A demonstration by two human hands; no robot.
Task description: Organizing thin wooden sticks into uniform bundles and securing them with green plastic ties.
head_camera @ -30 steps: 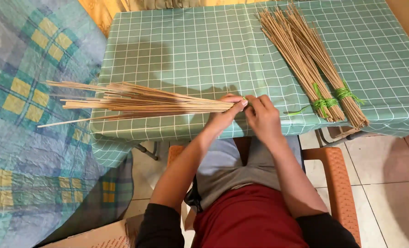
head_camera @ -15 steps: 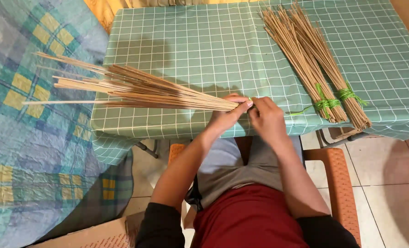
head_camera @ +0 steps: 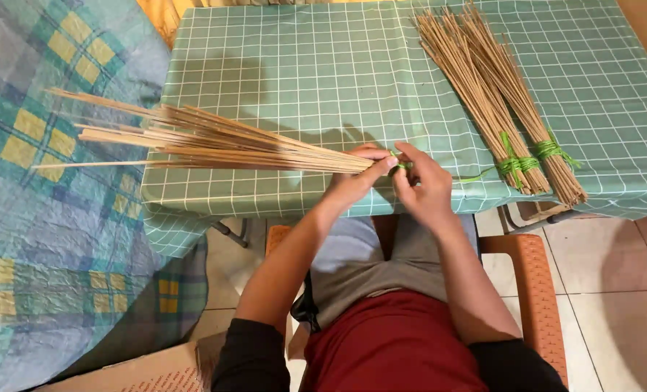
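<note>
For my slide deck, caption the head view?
Both hands pinch a fanned stick bundle at its end on a green checked table.

Warm indoor light, soft shadows, sharp

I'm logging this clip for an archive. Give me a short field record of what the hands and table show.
left hand: grips the gathered end of a loose stick bundle
right hand: at the same end, fingers on a green tie
tied bundles: two, bound with green ties, lying to the right
table: green checked cloth
seat: orange chair
</note>
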